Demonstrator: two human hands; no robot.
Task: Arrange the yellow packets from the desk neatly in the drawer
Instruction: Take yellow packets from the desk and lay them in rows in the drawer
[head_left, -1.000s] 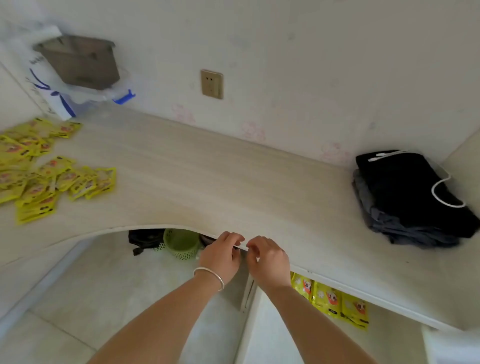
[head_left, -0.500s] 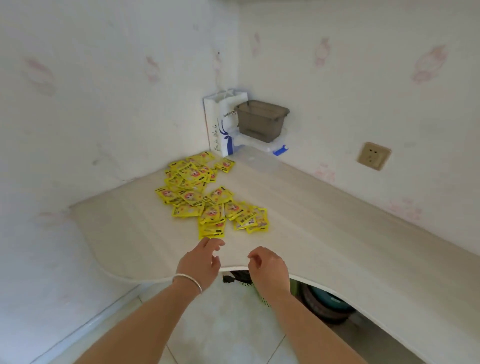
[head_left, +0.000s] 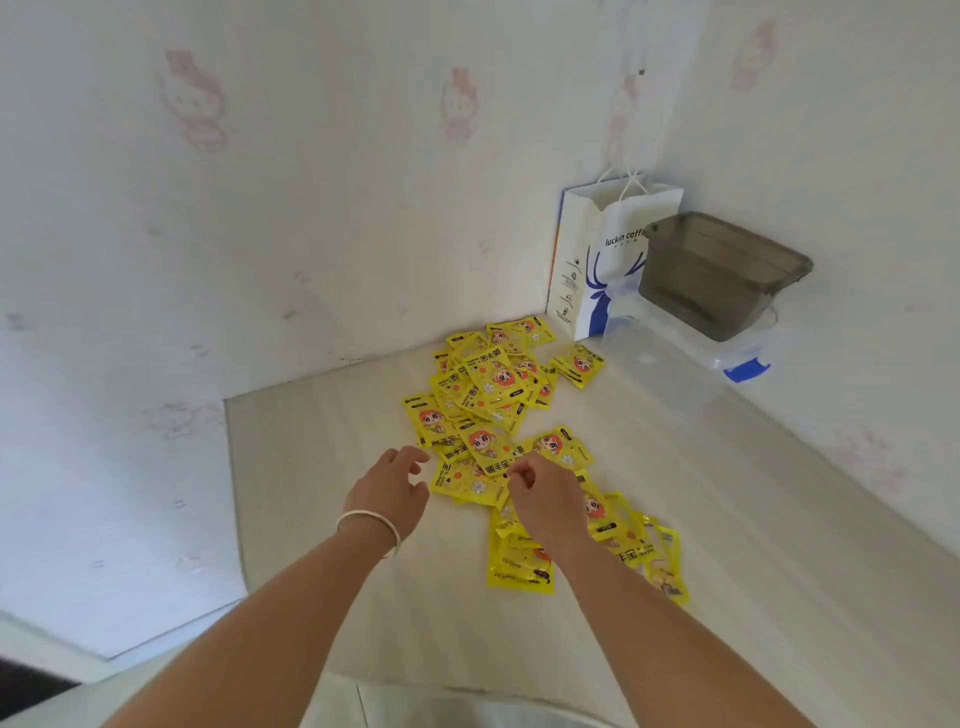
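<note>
Packets: yellow packets (head_left: 491, 410) lie in a loose, overlapping scatter on the counter (head_left: 727, 519), running from the wall corner toward the near edge; a small separate bunch (head_left: 577, 364) sits just beside the main heap, near the paper bag.
Left hand: left hand (head_left: 387, 496) hovers over the counter at the left fringe of the scatter, fingers loosely curled, grip released and holding nothing; a pale bangle (head_left: 370, 522) circles its wrist.
Right hand: right hand (head_left: 545, 501) is over the nearer packets, fingers curled down; whether its grip has a packet, I cannot tell.
Bag: white paper bag (head_left: 592, 265) with blue print stands upright in the corner.
Bin: smoky translucent box (head_left: 722, 270) rests on a clear container with a blue clip (head_left: 745, 369), touching the bag.
Walls: pale wallpaper (head_left: 208, 208) with faint pink figures.
</note>
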